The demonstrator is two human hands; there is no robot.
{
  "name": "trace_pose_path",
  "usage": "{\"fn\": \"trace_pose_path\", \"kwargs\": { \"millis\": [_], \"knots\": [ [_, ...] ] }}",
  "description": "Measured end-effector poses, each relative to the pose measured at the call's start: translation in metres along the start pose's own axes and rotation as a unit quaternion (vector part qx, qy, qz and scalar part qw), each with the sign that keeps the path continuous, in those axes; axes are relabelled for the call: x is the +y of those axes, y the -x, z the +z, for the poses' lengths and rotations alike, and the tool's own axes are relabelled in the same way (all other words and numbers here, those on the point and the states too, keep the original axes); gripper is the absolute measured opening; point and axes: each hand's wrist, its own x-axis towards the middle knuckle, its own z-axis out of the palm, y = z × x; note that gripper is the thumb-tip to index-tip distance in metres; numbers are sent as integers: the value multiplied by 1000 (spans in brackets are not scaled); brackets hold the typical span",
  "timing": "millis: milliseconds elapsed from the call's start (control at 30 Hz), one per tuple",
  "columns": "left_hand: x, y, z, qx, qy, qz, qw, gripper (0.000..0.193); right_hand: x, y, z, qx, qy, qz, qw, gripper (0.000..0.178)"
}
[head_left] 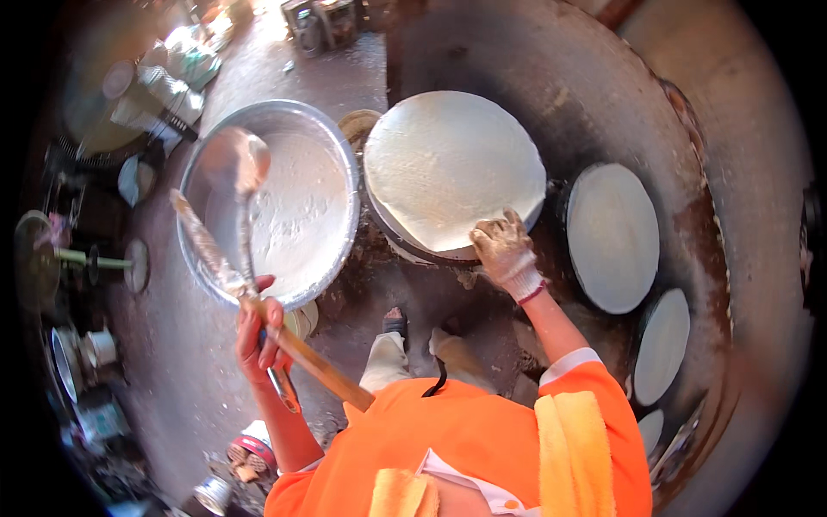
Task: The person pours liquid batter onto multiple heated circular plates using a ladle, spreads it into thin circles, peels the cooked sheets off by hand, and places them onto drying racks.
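My left hand [261, 334] is closed around two tools at once: a wooden-handled paddle [323, 370] whose far end is coated in pale batter, and a ladle [252, 164] with a thin handle, its head blurred by motion. Both extend over a wide metal basin [346, 233] holding off-white batter [293, 220]. A stained knit glove covers my right hand [506, 250], whose fingers are closed on the near right edge of a large, thin round flatbread [452, 164]. This sheet covers a round dark griddle [401, 237], with its near edge slightly raised.
Along the curved wall on the right are several more round griddles topped with pale discs, including a nearer disc [613, 237] and another [662, 346]. A red-and-white tub [252, 444] stands at lower left. Pots and a green-poled stand [95, 258] line the far left.
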Motion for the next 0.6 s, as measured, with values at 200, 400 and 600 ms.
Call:
{"fn": "trace_pose_path", "kwargs": {
  "millis": [200, 400, 600],
  "knots": [
    [-24, 28, -31, 192, -48, -33, 980, 35, 25, -68, -54, -17, 51, -49, 997, 5],
    [-38, 42, -47, 195, -24, -59, 979, 32, 100, -102, -64, 109, -203, 55, 972, 20],
    [-6, -21, 8, 158, -264, -187, 933, 33, 234, -71, -89, 240, -136, 167, 947, 26]
  ]
}}
